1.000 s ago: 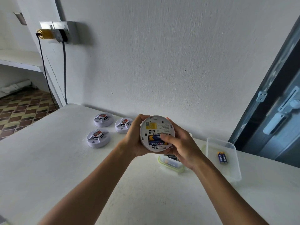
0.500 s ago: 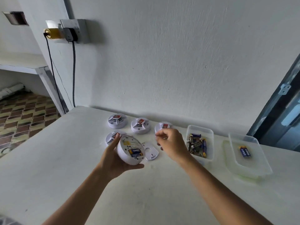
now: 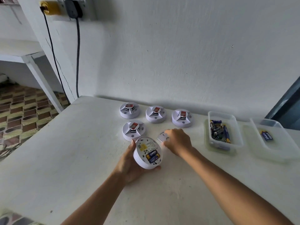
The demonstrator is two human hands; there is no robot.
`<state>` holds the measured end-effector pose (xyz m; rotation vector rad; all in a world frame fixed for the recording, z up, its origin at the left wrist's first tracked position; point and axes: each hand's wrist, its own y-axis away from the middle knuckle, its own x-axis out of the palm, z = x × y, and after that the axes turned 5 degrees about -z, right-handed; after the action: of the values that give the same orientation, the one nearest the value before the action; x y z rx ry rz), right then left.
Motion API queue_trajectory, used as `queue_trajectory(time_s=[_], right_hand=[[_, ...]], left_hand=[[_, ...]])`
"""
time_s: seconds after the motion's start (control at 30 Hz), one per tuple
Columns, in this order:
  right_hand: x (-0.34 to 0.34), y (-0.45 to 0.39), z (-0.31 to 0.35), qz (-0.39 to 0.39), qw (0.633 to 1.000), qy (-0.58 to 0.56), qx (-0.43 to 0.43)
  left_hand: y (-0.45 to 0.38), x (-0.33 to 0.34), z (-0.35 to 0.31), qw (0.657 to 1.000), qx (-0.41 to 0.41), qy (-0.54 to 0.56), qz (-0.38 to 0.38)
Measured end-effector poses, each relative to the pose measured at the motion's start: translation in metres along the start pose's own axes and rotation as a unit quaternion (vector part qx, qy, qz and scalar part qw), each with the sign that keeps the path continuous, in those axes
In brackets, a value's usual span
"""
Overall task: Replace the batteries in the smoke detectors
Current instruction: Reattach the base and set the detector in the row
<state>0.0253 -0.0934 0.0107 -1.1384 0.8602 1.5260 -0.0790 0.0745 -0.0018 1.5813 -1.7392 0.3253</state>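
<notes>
Left hand (image 3: 129, 163) gripping upturned smoke detector (image 3: 147, 153) at frame centre, batteries (image 3: 153, 157) showing, right hand (image 3: 177, 142) pinching battery cover (image 3: 162, 137)

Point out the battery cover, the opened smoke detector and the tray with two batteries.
battery cover (image 3: 162, 137), head view, its bare left part.
opened smoke detector (image 3: 146, 152), head view, its underside.
tray with two batteries (image 3: 282, 153), head view, its front wall.

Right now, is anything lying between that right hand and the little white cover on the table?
Nothing visible does. The right hand is already on the small white cover, fingers touching it on the table. The left hand holds the open detector just beside it, batteries showing.
</notes>
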Motion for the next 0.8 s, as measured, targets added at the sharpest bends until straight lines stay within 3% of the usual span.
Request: queue_trajectory(time_s=[0.07,0.17,0.27,0.43,0.8], right_hand=[[-0.005,0.0,0.002,0.007,0.998,-0.037,0.043],[-0.024,0.003,0.01,0.005,0.977,-0.185,0.103],[-0.047,0.019,0.031,0.069,0.951,-0.296,0.053],[-0.051,0.034,0.059,0.148,0.958,-0.242,-0.04],[-0.039,0.019,0.063,0.194,0.955,-0.223,-0.028]], left_hand=[[-0.001,-0.005,0.001,1.0,0.001,-0.006,0.007],[-0.003,-0.008,0.003,1.0,0.006,0.0,0.016],[-0.004,-0.011,0.004,0.999,0.014,0.001,0.029],[-0.005,-0.012,0.006,1.0,0.012,-0.005,0.025],[-0.006,-0.017,0.007,1.0,0.007,0.0,-0.013]])
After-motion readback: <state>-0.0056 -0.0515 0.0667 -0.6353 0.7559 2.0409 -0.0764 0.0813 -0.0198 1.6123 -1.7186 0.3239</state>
